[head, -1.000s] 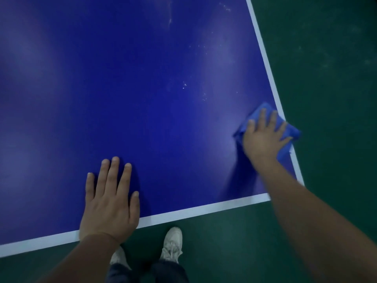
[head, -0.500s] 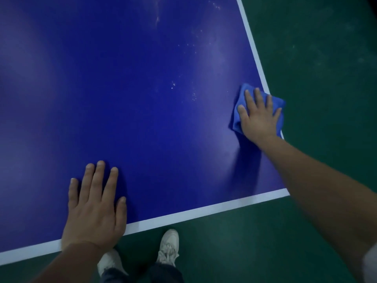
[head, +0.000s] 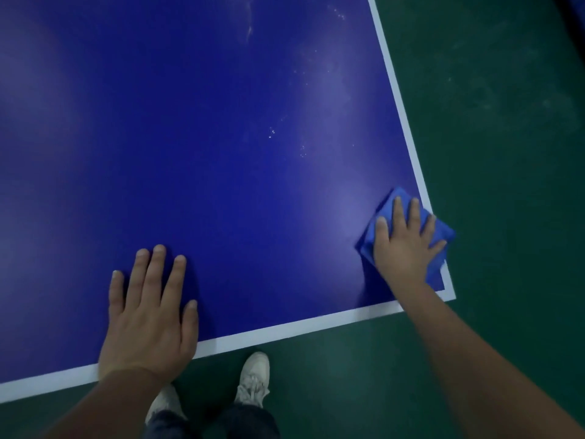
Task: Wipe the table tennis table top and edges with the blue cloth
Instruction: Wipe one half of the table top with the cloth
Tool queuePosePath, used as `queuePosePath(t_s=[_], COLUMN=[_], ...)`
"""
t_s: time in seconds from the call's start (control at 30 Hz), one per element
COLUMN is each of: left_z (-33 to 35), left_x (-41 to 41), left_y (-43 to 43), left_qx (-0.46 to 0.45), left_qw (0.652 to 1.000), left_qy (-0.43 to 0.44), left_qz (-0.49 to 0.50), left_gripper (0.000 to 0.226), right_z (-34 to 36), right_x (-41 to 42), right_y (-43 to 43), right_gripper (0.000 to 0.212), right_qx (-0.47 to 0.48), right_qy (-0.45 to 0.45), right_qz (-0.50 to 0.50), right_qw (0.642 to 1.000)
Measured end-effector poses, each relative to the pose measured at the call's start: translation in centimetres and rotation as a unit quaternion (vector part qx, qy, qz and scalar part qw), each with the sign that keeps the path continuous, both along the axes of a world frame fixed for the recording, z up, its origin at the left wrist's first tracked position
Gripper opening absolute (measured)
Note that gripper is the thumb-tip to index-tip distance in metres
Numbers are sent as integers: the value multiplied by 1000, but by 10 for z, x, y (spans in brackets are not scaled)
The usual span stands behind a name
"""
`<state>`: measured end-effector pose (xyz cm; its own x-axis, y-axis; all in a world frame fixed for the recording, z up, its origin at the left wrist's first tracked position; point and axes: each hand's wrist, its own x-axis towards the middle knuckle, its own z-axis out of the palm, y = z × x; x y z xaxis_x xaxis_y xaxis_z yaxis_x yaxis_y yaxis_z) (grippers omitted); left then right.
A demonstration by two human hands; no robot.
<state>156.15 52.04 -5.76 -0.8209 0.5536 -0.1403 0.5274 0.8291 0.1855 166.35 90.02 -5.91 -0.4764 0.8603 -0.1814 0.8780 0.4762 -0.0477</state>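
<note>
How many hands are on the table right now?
2. Left hand flat by the near edge; right hand pressing the blue cloth at the near right corner.

The left hand (head: 148, 321) and right hand (head: 406, 245) are bare, with short fingernails. Both forearms are uncovered down to the lower frame edge. Footwear, lower centre of frame: pale lace-up shoes (head: 253, 378), laces visible on the right one. Legwear: dark trousers (head: 247, 423), cut off by the bottom edge.

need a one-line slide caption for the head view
Wiping the corner: right hand presses the blue cloth on the table, left hand rests flat nearby.
</note>
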Motion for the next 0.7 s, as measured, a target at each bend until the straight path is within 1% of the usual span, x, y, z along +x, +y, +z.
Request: queuePosePath(t_s=[0.03,0.07,0.1,0.13,0.2,0.23,0.27,0.3,0.33,0.4,0.43,0.47,0.5,0.53,0.57,0.63,0.7], left_z=[-1,-2,-3,-3,-4,-4,-4,-4,-3,-1,0,1,1,1,2,2,2], left_x=[0,0,-1,-1,-1,-1,-2,-2,-2,-1,-1,-2,-2,-2,-3,-3,-3], left_y=[0,0,0,0,0,0,0,-1,-1,0,0,0,0,0,0,1,1], left_qx=[0,2,3,4,5,6,8,10,11,10,8,4,0,-4,-9,-18,-23], left_qw=[1000,1000,1000,1000,1000,1000,1000,1000,1000,1000,1000,1000,1000,1000,1000,1000,1000], left_qy=[0,0,0,2,2,0,-2,-3,-3,-5,-5,-4,-4,-3,-1,0,2], left_qz=[-2,-3,-3,-2,0,0,0,2,3,3,4,4,3,3,2,-1,-4], left_gripper=[68,68,68,68,68,68,68,68,68,68,68,68,68,68,68,68,68], right_z=[-1,-3,-5,-6,-10,-10,-10,-9,-6,4,7,9,10,9,7,2,-2], right_x=[-18,-32,-40,-41,-21,-4,13,27,39,53,53,48,37,22,3,-42,-91], right_y=[-8,-25,-50,-81,-135,-143,-134,-114,-88,-35,-15,-3,-1,-7,-20,-63,-120], right_gripper=[62,62,62,62,59,58,58,60,62,67,69,69,70,69,69,68,67], right_qx=[9,20,34,38,20,12,8,10,20,14,-1,-11,-13,-10,-7,8,17], right_qy=[6,2,4,15,31,36,34,28,14,-32,-40,-36,-26,-15,-10,-15,2], right_qz=[-6,19,75,154,321,364,369,339,280,129,62,16,-6,-5,23,139,267], right_qw=[1000,1000,997,987,946,930,929,940,960,991,997,999,1000,1000,1000,990,963])
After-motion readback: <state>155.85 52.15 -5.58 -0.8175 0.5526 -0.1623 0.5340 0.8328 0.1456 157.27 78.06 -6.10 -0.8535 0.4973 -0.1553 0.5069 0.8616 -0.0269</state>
